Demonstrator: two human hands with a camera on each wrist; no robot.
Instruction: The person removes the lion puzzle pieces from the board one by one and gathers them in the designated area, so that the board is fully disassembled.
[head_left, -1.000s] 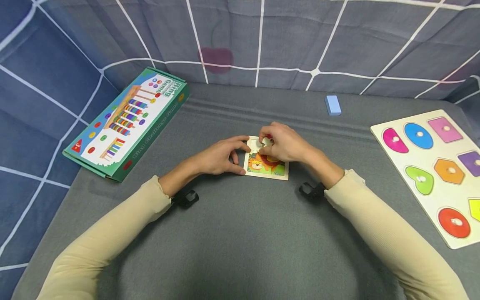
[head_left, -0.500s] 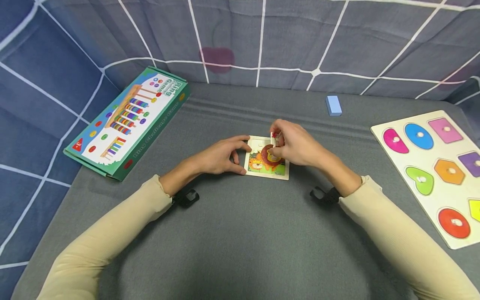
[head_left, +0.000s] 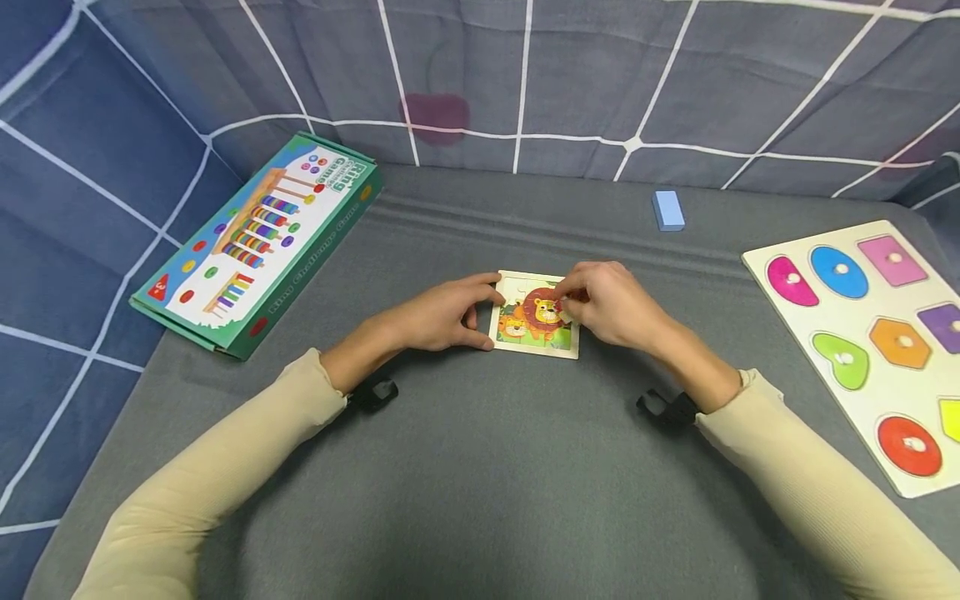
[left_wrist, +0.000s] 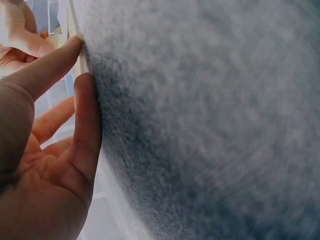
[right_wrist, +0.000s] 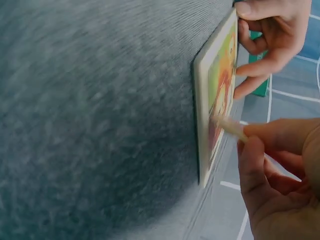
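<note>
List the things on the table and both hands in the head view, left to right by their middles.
Green box → left hand → lion puzzle → right hand → blue block → shape board.

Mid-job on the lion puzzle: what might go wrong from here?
The piece in the right hand looks tilted and might not seat flat. The left hand touches the lion puzzle only at its left side; pressing at the right could make it slip. The right hand covers the puzzle's far right corner in the head view, so a misfit may go unseen.
</note>
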